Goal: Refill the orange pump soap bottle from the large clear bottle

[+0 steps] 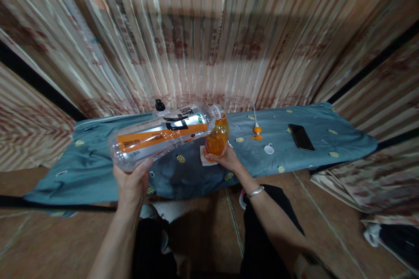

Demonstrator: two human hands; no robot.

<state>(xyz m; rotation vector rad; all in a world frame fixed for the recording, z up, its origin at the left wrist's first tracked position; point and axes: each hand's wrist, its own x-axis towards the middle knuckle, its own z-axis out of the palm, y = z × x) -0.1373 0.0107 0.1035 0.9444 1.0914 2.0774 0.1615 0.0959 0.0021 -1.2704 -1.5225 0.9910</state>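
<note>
- Toward the left of the cloth-covered counter (91, 174), the left hand (131, 185) is gripping the base end of the large bottle (163, 135), its thumb pressing along the near side and its other fingers mostly hiding beneath. Holding so far from the mouth could be inviting a swing or roll.
- Behind that bottle, a black cap (159, 105) is poking up from a clear small bottle (161, 113), mostly screened; a sideways sweep could be knocking it over.
- Between the hands, the large bottle is leaning almost level, its open mouth sitting right at the mouth of the orange bottle (218, 137); whether they are touching isn't showing. Whether liquid is running isn't showing either; if it is, any drift between those mouths could be wetting the cloth.
- Under the orange bottle, a tissue (204, 162) is lying on the counter, while the right hand (225, 158) is clamping its fingers low around the bottle. Pressure from above could be tipping it, the grip being so low.
- Farther right, an orange pump (257, 130) is lying with its tube pointing toward the sheeting (196, 52), which is closing off the far side.
- Well apart, a phone (301, 137) is lying flat, where a spreading spill could be reaching it.
</note>
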